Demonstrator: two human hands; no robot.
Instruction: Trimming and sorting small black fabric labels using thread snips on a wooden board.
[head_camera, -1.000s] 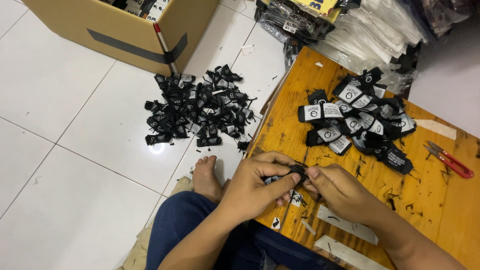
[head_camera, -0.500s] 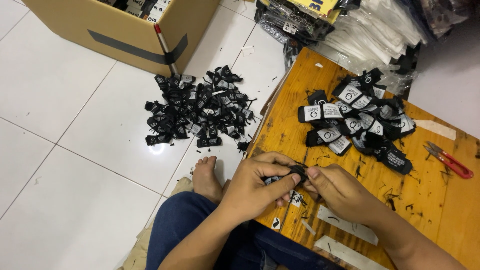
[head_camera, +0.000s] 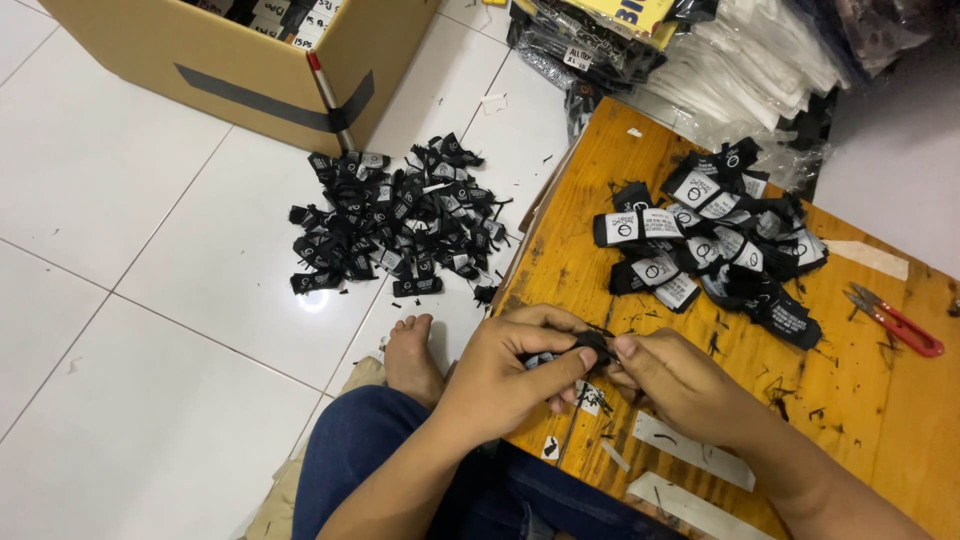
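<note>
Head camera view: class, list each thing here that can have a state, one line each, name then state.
left hand: pinching a small black label
right hand: pinching the same small black label
cardboard box: open
red thread snips: lying unused on the wooden board
floor label pile: loose heap
board label pile: loose heap

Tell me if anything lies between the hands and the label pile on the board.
Nothing visible does. Both hands, left and right, pinch a small black label; bare board with only thread scraps separates them from the label pile.
</note>
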